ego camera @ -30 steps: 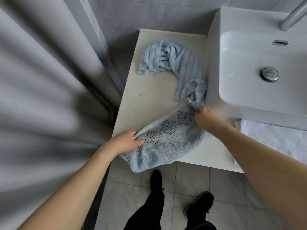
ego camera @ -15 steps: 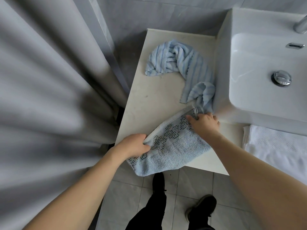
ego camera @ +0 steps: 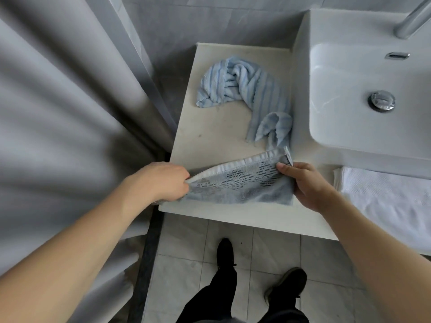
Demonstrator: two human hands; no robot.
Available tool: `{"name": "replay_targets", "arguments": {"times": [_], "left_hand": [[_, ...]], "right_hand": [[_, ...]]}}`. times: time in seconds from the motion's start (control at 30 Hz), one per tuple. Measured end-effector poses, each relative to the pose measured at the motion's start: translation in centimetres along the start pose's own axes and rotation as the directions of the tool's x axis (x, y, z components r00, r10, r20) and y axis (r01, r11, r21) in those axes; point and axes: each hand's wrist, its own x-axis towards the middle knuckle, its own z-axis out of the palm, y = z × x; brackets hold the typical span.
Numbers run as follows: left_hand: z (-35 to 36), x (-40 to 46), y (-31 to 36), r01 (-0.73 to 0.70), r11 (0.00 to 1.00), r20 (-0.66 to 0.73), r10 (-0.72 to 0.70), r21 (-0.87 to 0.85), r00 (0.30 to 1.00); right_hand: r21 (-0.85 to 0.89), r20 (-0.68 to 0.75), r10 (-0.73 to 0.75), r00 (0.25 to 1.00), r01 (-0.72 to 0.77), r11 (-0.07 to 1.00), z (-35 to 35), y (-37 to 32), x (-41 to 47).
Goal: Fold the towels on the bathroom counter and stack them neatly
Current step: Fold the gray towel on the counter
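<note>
I see folded towel (ego camera: 242, 185) pale blue-grey, dark dashed diamond pattern, white border | crumpled towel (ego camera: 247, 89) light blue, striped | counter (ego camera: 210, 136) cream | sink (ego camera: 349, 113) white | hanging towel (ego camera: 384, 197) white

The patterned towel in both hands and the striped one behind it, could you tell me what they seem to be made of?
The patterned towel looks like cotton terry: a fuzzy looped pile, a flat woven white hem and a dark woven-in motif. The striped towel looks like a softer ribbed plush, perhaps microfibre or cotton; its raised pale-blue ribs show that, though the fibre itself cannot be told.
</note>
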Motion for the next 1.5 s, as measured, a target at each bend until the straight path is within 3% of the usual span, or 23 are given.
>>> {"name": "replay_targets", "arguments": {"times": [0.07, 0.13, 0.2, 0.27, 0.37, 0.47, 0.57, 0.67, 0.73, 0.8, 0.87, 0.93, 1.0, 1.1, 1.17, 1.23, 1.3, 1.37, 1.43, 1.5], "left_hand": [[-0.7, 0.4, 0.1, 0.062, 0.988, -0.254, -0.024, 0.142, 0.967], [-0.7, 0.4, 1.0, 0.041, 0.994, -0.416, 0.005, 0.102, 0.91], [0.0, 0.3, 2.2, -0.104, 0.994, -0.29, 0.088, -0.04, 0.953], [0.8, -0.1, 3.4, -0.18, 0.977, 0.007, 0.182, -0.114, 0.983], [1.5, -0.5, 4.1, -0.181, 0.98, 0.26, 0.197, -0.084, 0.946], [1.0, -0.5, 4.1, -0.135, 0.989, 0.331, 0.147, -0.058, 0.932], [0.1, -0.5, 4.0, -0.108, 0.991, 0.341, 0.127, -0.074, 0.931], [-0.7, -1.4, 4.1, -0.133, 0.976, 0.475, 0.201, -0.172, 0.857], [-0.6, -2.2, 3.9, -0.133, 0.957, 0.558, 0.26, -0.259, 0.788], [-0.6, -3.1, 3.1, -0.13, 0.925, 0.478, 0.301, -0.357, 0.825], [-1.3, -3.7, 1.8, -0.12, 0.837, 0.207, 0.266, -0.534, 0.941], [-2.4, -4.1, 1.0, -0.136, 0.752, -0.036, 0.148, -0.645, 0.988], [-3.9, -4.4, 1.1, -0.131, 0.816, -0.149, 0.056, -0.562, 0.987], [-6.2, -3.7, 1.5, -0.045, 0.912, -0.255, -0.067, -0.409, 0.965], [-8.2, -3.7, 1.2, 0.001, 0.918, -0.464, -0.202, -0.398, 0.863], [-10.0, -4.7, 0.7, -0.013, 0.903, -0.699, -0.323, -0.429, 0.638], [-11.2, -6.2, 0.2, -0.057, 0.91, -0.851, -0.361, -0.411, 0.382], [-11.3, -7.7, 0.0, -0.09, 0.93, -0.919, -0.33, -0.355, 0.217], [-10.1, -8.7, -0.3, -0.111, 0.959, -0.957, -0.244, -0.262, 0.154], [-7.9, -9.1, -0.3, -0.076, 0.986, -0.974, -0.13, -0.146, 0.186]], "right_hand": [[-0.019, -0.015, 0.046, 0.999, -0.046, 0.999, -1.1, 0.2, -0.4], [-0.158, -0.103, -0.004, 0.995, -0.012, 0.987, -1.6, 0.5, -0.5], [-0.338, -0.195, -0.147, 0.97, 0.074, 0.938, -1.7, 0.9, -0.8], [-0.452, -0.262, -0.298, 0.918, 0.156, 0.878, -1.8, 1.2, -1.5], [-0.467, -0.17, -0.35, 0.921, 0.237, 0.852, -1.6, 0.9, -3.0], [-0.492, -0.106, -0.225, 0.969, 0.145, 0.858, -0.6, -0.1, -3.6], [-0.632, -0.125, 0.03, 0.992, -0.102, 0.768, 0.1, -1.1, -4.0], [-0.737, -0.019, 0.379, 0.925, -0.269, 0.62, -0.8, -1.2, -4.2], [-0.743, 0.058, 0.397, 0.916, -0.226, 0.63, -1.9, -0.8, -4.3], [-0.616, 0.096, 0.267, 0.959, -0.154, 0.773, -2.6, -1.0, -4.7], [-0.394, 0.138, 0.126, 0.982, -0.062, 0.917, -2.4, -2.2, -5.9], [-0.028, 0.191, 0.034, 0.981, -0.029, 0.999, -2.2, -3.6, -6.6], [0.204, 0.174, -0.034, 0.984, -0.002, 0.979, -1.6, -5.0, -6.2], [0.202, -0.002, -0.113, 0.994, 0.111, 0.973, 1.3, -7.4, -5.2], [0.164, -0.166, -0.233, 0.958, 0.26, 0.951, 3.5, -9.7, -5.1], [0.121, -0.26, -0.434, 0.863, 0.474, 0.872, 5.3, -12.5, -5.2], [0.109, -0.266, -0.602, 0.753, 0.644, 0.757, 6.6, -14.8, -5.9], [0.186, -0.246, -0.687, 0.684, 0.729, 0.659, 6.7, -16.0, -6.5], [0.217, -0.235, -0.717, 0.656, 0.755, 0.619, 6.3, -16.0, -7.3], [0.143, -0.207, -0.715, 0.667, 0.744, 0.653, 5.3, -14.6, -7.7]]}}
